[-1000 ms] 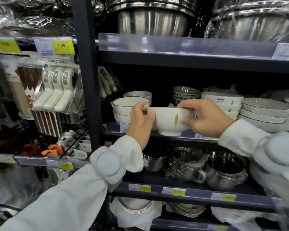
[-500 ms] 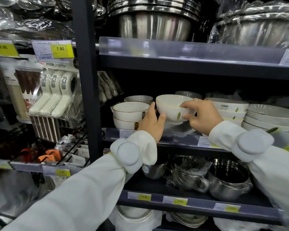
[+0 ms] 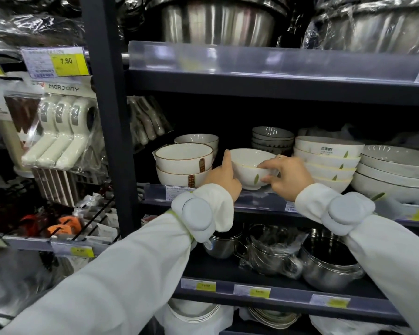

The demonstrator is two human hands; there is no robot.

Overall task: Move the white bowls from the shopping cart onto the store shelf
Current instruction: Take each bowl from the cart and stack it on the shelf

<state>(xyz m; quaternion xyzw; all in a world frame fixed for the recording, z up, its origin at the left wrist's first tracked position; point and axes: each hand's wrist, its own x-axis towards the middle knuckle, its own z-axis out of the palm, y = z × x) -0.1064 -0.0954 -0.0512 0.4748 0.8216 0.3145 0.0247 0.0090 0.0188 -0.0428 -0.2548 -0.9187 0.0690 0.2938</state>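
You have the bowl (image 3: 251,168) down on the shelf (image 3: 259,198), its foot near the front edge. Your left hand (image 3: 224,178) touches its left side, forefinger straight up against the rim; your right hand (image 3: 284,176) pinches the right rim between thumb and fingers. This looks like the placing step, nearly done. Next you need only let go cleanly and perhaps nudge it back from the edge, though whether the foot sits fully flat is hard to tell behind your hands. Left of the bowl stand two stacked brown-rimmed bowls (image 3: 184,165); right of it, a stack of leaf-marked bowls (image 3: 327,160) like yours, empty on top. Behind it is a small dark-rimmed stack (image 3: 272,139). The cart is out of view.
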